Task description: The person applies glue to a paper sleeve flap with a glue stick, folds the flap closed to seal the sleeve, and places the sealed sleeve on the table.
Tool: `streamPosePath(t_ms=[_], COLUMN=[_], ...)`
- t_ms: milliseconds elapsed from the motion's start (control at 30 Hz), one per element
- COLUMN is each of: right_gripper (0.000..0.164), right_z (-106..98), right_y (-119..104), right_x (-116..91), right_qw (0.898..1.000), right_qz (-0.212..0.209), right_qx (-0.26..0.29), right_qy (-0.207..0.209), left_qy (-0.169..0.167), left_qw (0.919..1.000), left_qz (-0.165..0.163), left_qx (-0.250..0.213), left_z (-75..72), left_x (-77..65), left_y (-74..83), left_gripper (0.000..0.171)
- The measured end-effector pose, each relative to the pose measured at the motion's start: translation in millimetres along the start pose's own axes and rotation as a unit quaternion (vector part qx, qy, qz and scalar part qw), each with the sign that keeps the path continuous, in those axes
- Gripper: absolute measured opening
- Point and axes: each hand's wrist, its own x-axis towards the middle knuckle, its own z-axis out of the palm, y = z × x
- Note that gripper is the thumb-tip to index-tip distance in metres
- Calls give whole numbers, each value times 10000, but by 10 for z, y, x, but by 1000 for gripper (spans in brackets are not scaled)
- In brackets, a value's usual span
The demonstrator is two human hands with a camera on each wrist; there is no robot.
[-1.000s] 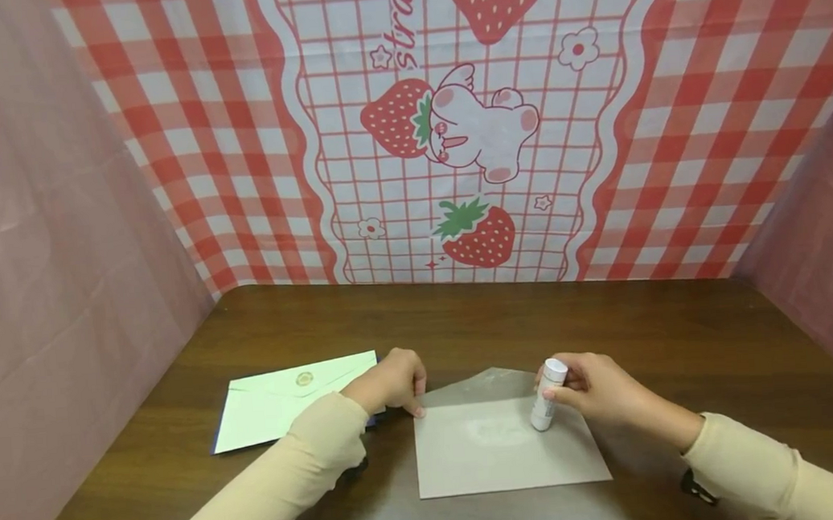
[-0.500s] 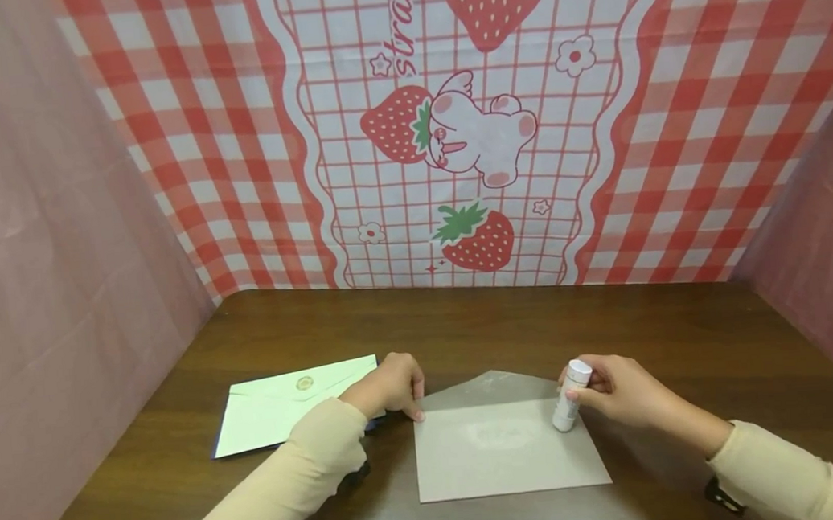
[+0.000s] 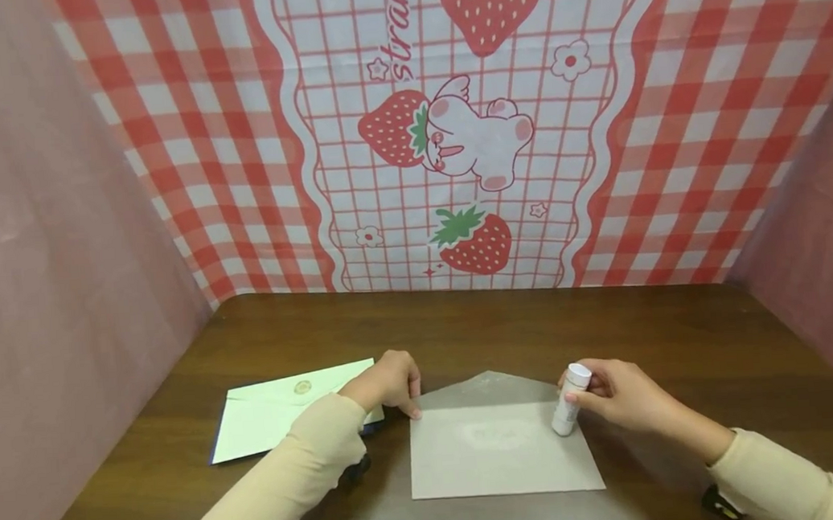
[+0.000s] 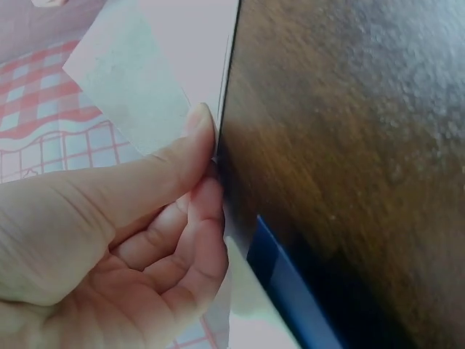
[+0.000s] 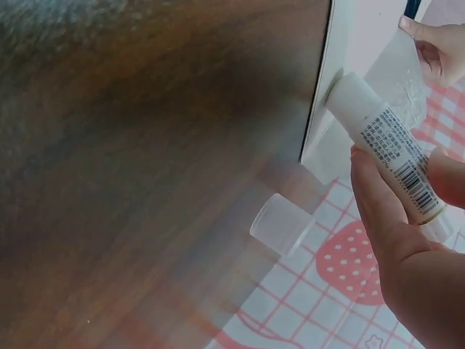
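A pale grey envelope point(image 3: 503, 467) lies on the table with its pointed flap unfolded away from me. Whitish smears show on its body and flap. My left hand point(image 3: 392, 382) pinches its left edge near the flap fold, with the thumb point(image 4: 196, 127) on top and the fingers curled at the edge. My right hand point(image 3: 622, 395) grips a white glue stick point(image 3: 571, 398) between thumb and fingers. It stands slightly tilted, its lower end at the envelope's right edge. In the right wrist view, printed text and a barcode mark its side.
A translucent cap point(image 5: 282, 224) lies on the table near my right hand. To the left, a light green envelope point(image 3: 261, 420) with a round gold seal rests on something dark blue point(image 4: 280, 273). A strawberry-print cloth point(image 3: 452, 153) hangs behind the brown table point(image 3: 305, 324).
My right hand has slid the glue stick rightward to the envelope's right edge, then barely moved. The left hand stays at the left edge. The head view has shifted slightly.
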Motion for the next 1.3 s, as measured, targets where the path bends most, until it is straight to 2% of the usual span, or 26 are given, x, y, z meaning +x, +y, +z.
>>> streamPosePath(t_ms=[100, 233, 333, 400, 500, 600, 867, 1100, 1300], right_gripper=[25, 21, 18, 16, 15, 15, 17, 17, 15], right_z=[-22, -69, -72, -42, 76, 265, 773, 1034, 1108], right_y=[-7, -59, -163, -259, -412, -578, -976, -1078, -1101], right_x=[-3, 42, 126, 203, 344, 481, 710, 801, 839], right_qw=[10000, 9988, 9965, 9965, 9983, 9985, 9934, 9917, 9909], right_qz=[24, -199, -324, -324, -327, -515, -964, -1169, -1247], right_qx=[8, -446, -722, -719, -453, -157, 393, 144, 111], right_qy=[-13, 98, 261, 293, 172, -44, -475, -512, -489], left_qy=[3, 112, 99, 52, 47, 48, -1, 235, 267], left_qw=[10000, 9997, 9998, 9999, 9999, 9999, 9998, 9990, 9990], left_qz=[22, 110, 54, -16, -85, -100, -154, -37, 6], left_qx=[48, 191, 187, 161, 139, 109, -137, -383, -365], left_z=[-7, -19, -30, -39, -44, -40, -35, 2, 17], left_x=[6, 16, 14, 12, 14, 20, 37, 17, 5], left_y=[-2, -9, -15, -16, -19, -17, 17, 1, -29], left_gripper=[26, 27, 28, 28, 27, 27, 26, 25, 19])
